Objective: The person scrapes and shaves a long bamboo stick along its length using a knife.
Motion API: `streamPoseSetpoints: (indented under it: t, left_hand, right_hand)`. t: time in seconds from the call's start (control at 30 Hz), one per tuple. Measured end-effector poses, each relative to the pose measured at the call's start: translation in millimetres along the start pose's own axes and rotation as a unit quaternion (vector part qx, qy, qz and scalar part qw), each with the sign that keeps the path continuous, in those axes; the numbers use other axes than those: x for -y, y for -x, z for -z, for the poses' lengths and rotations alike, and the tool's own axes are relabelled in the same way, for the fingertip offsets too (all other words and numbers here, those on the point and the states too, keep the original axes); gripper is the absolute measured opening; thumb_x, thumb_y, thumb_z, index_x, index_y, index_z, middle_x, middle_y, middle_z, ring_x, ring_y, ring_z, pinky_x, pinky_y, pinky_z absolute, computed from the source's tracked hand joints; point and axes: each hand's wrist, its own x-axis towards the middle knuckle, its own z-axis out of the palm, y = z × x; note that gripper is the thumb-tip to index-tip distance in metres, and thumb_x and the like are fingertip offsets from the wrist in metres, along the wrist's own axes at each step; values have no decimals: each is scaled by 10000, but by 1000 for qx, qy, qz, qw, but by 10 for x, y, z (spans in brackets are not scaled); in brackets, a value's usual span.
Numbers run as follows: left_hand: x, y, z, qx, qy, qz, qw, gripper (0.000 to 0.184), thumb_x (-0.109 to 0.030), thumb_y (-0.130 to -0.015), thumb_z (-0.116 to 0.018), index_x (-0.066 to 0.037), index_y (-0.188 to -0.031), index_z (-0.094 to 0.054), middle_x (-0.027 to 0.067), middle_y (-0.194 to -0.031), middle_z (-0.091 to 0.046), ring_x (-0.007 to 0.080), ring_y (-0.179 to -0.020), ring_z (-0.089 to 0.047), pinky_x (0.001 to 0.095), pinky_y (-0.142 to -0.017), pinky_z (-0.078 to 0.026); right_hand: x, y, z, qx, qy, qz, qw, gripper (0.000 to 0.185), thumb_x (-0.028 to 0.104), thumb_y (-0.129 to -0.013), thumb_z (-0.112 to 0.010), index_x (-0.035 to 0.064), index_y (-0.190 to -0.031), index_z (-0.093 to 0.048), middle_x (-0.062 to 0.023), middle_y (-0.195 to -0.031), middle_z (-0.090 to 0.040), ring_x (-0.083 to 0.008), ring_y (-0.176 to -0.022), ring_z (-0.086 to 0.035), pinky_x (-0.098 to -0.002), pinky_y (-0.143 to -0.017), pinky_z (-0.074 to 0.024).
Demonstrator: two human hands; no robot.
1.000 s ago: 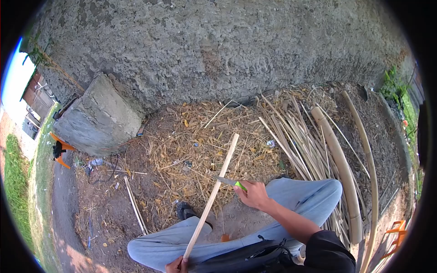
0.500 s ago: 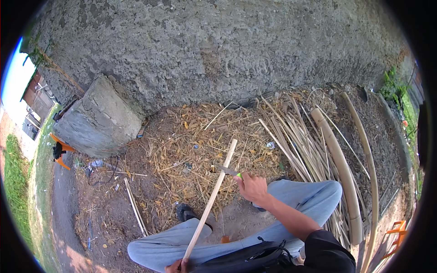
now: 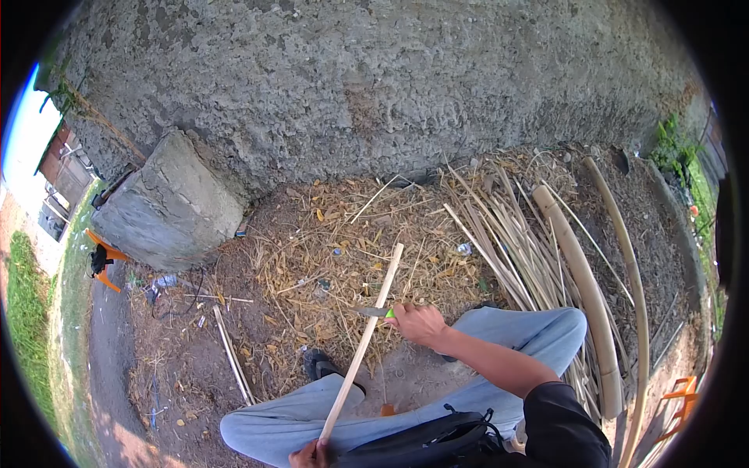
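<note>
My right hand (image 3: 419, 324) is closed round the green handle of a knife (image 3: 371, 311). Its blade lies across a long pale bamboo strip (image 3: 360, 349), a little above the strip's middle. Near the bottom edge, my left hand (image 3: 310, 455) grips the lower end of that strip, its fingers partly cut off by the frame. The strip slants up and away from my lap, with its far end above the litter of shavings. My legs in grey trousers (image 3: 515, 343) are spread to either side.
Split bamboo strips (image 3: 507, 234) lie in a pile at the right, beside a thick bamboo pole (image 3: 581, 296) and a thinner curved pole (image 3: 624, 257). A concrete block (image 3: 175, 203) stands at the left against a rough wall (image 3: 374, 86). Dry shavings (image 3: 312, 249) cover the ground ahead.
My right hand and the knife have moved down the bamboo strip and slightly left, toward me. The strip's far end has dipped a little; my left hand keeps its hold, shifted slightly.
</note>
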Motion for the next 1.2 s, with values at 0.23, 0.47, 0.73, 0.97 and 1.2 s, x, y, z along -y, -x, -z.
streamPoseSetpoints:
  t: [0.23, 0.47, 0.73, 0.97, 1.2]
  left_hand:
    - [-114, 78, 76, 3, 6, 2, 1000, 312, -246, -1023, -539, -27, -889, -716, 150, -662, -667, 293, -587, -673, 411, -564, -511]
    - [-270, 102, 182, -14, 23, -8, 1000, 301, -246, -1016, -560, -42, -863, -718, 138, -660, -664, 306, -584, -666, 409, -561, -505]
    - [-287, 17, 196, -9, 29, -16, 999, 368, -310, -1031, -528, -47, -867, -727, 125, -658, -674, 298, -590, -674, 410, -575, -512]
    - [-222, 86, 176, -2, 10, -1, 1000, 337, -285, -1026, -539, -48, -885, -733, 118, -661, -679, 290, -600, -674, 404, -583, -516]
    - [3, 217, 104, 12, -2, -16, 1000, 283, -227, -1011, -566, -46, -885, -743, 109, -708, -711, 253, -634, -701, 389, -610, -532]
  right_hand:
    - [-354, -203, -154, 41, 25, -104, 993, 483, 469, -1047, -432, 17, -915, -536, -189, -672, -647, -348, -545, -661, -482, -472, -519]
    - [-771, 55, 236, -46, -36, -214, 975, 411, 365, -1076, -382, 0, -966, -538, -208, -630, -626, -431, -581, -623, -557, -580, -494]
    - [-312, 402, 170, -122, -175, -134, 968, 247, 202, -1031, -480, -31, -1106, -514, -267, -856, -633, -489, -613, -604, -570, -600, -492]
    - [177, 602, 142, 25, -95, -29, 995, 259, 210, -1005, -527, -16, -1132, -533, -214, -867, -654, -423, -633, -655, -544, -540, -525]
    - [-839, 238, 64, -63, -43, -172, 982, 284, 244, -998, -538, -8, -1101, -620, -232, -854, -696, -446, -648, -659, -538, -602, -533]
